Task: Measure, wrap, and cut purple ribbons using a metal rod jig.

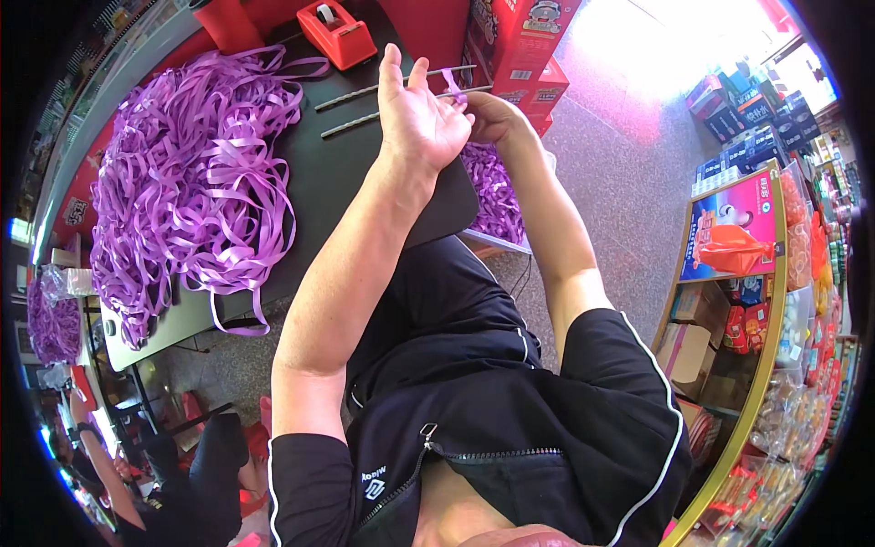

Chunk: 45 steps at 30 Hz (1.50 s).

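Two thin metal rods (351, 98) stick out over the dark tabletop, roughly parallel. A short purple ribbon (449, 82) loops around them near their right ends. My left hand (421, 123) lies palm up across the rods, its thumb and index finger stretched out and the other fingers partly curled beside the ribbon. From the right, my right hand (497, 120) closes its bent fingers at the ribbon's lower end; its fingertips are partly hidden behind my left hand. A large heap of purple ribbon strips (196, 173) covers the left of the table (365, 187).
A red tape dispenser (337, 35) and a red cylinder (226, 23) stand at the far edge. More purple ribbon (492, 191) fills a bin below the table's right. Red cartons (524, 64) rise behind. Shop shelves (775, 319) line the right; another person (196, 474) sits lower left.
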Each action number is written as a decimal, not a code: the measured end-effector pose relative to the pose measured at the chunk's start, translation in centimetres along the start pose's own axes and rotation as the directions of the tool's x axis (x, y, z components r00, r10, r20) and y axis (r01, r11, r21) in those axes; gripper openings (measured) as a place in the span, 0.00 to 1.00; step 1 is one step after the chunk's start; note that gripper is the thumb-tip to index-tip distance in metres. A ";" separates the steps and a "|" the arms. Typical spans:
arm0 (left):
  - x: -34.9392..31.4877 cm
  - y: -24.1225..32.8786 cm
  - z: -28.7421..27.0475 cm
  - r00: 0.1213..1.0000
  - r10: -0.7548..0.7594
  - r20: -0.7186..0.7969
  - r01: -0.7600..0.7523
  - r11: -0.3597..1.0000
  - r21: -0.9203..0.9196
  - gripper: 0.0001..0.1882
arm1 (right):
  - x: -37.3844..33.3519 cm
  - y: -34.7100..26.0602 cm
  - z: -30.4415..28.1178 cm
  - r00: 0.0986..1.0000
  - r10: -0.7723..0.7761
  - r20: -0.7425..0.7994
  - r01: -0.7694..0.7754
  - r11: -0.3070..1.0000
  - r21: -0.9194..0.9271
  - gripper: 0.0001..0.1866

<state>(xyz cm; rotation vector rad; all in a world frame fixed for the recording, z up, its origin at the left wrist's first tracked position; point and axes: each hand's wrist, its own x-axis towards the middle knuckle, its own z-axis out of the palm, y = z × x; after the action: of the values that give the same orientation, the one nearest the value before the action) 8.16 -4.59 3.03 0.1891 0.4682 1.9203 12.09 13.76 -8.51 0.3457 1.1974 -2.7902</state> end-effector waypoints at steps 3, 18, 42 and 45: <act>-0.1 0.1 0.0 0.999 0.018 0.029 -0.018 1.000 -0.013 0.54 | 1.4 0.8 -0.1 0.985 -0.066 0.159 0.039 0.985 0.168 0.11; -0.1 -0.1 -0.4 0.999 0.025 0.035 -0.024 1.000 -0.011 0.55 | 1.8 2.3 2.3 0.953 -0.298 0.053 0.248 0.870 0.427 0.07; -0.2 -0.1 -0.2 0.999 0.009 0.045 -0.008 1.000 -0.011 0.53 | -3.1 -10.0 12.2 0.944 -0.041 0.326 0.230 -0.628 -0.744 0.06; -0.2 0.0 0.0 1.000 0.000 0.009 0.000 1.000 -0.020 0.54 | -2.7 -10.0 11.5 0.943 -0.050 0.329 0.238 -0.591 -0.771 0.08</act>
<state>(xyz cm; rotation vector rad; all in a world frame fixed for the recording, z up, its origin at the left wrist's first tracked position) 8.19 -4.77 3.04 0.1846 0.4433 1.9227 11.04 12.31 6.90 -0.3109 3.1298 -0.2491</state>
